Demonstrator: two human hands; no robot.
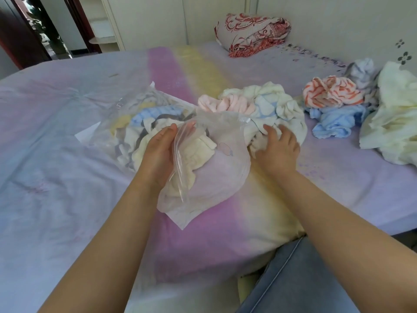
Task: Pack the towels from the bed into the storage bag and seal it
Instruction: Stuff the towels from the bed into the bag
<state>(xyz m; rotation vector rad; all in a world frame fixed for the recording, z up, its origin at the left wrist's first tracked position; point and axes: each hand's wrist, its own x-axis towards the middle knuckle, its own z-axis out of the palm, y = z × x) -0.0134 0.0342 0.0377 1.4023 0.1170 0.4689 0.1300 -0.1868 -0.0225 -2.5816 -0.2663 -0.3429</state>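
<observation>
the storage bag (222,154) i'm working on lies in the middle of the bed (56,143), a clear plastic one with a small printed picture on its face, its mouth lifted toward me and some cream towel already showing inside. my left hand (158,150) holds the near edge of the mouth: the thumb sits on top of the plastic and the other fingers go under it, so i can't see them, but the rim stands up out of that grip. my right hand (276,150) is on the far side of the bag, fingers bent and dug into a white towel (291,125) at the edge of the loose heap, gripping a fold of it right beside the bag's opening.

just behind that sits the heap of towels (255,100), cream, pink and pale blue, all crumpled together. to the left of my left hand a second clear bag (135,114) lies flat, stuffed with blue, yellow, white and grey cloth. further right on the bed are an orange striped towel (331,91), a blue towel (334,120) below it, a pale one behind, and a big cream towel (392,114) at the edge of view. a folded red patterned blanket (252,33) rests by the wall at the head of the bed.
</observation>
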